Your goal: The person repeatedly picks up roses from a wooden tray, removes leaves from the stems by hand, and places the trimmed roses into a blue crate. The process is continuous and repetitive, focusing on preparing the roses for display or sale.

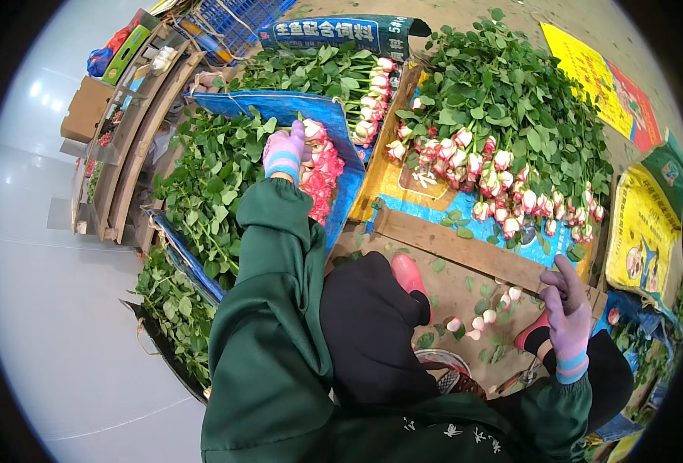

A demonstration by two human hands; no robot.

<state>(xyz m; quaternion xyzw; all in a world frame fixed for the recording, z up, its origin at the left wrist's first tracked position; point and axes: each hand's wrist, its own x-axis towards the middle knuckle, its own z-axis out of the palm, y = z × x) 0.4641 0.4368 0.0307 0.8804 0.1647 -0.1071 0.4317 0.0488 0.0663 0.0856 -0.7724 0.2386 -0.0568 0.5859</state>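
Observation:
My left hand (286, 147), in a lilac knitted glove, reaches over a blue woven sack (347, 168) and touches the stem end just below a pink-and-white rose head (314, 131); its grip is partly hidden. Deeper pink roses (320, 185) lie below it, their leafy stems (214, 185) pointing left. My right hand (567, 307), gloved alike, is raised over the floor with its fingers apart and nothing in it. Ahead of it, a large heap of white roses with pink edges (474, 162) lies on printed sacking, leaves (492, 87) away from me.
A wooden plank (457, 243) edges the heap near my feet. Fallen petals (480, 324) and a bucket (445, 359) are on the floor. Another rose row (370, 110) lies at the back. Wooden shelving (138, 139) stands left; a yellow sack (642, 231) stands right.

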